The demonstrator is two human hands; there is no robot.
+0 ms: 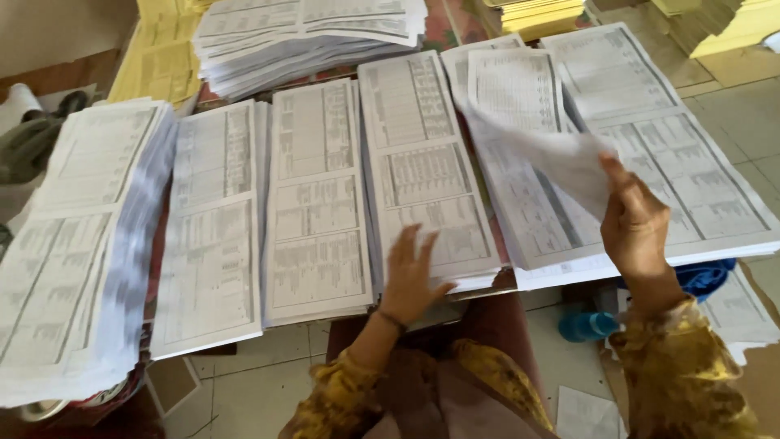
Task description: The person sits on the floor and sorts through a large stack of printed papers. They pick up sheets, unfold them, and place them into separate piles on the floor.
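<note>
Nearest, the left hand (410, 272) lies flat, fingers spread, on the near end of the middle printed-sheet stack (422, 162). To the right, the right hand (638, 223) pinches a loose printed sheet (552, 154), lifted and curling over its stack (528, 195). That limp sheet could crease or drag its neighbour askew. The stacks' long axes run near to far, slightly fanned.
</note>
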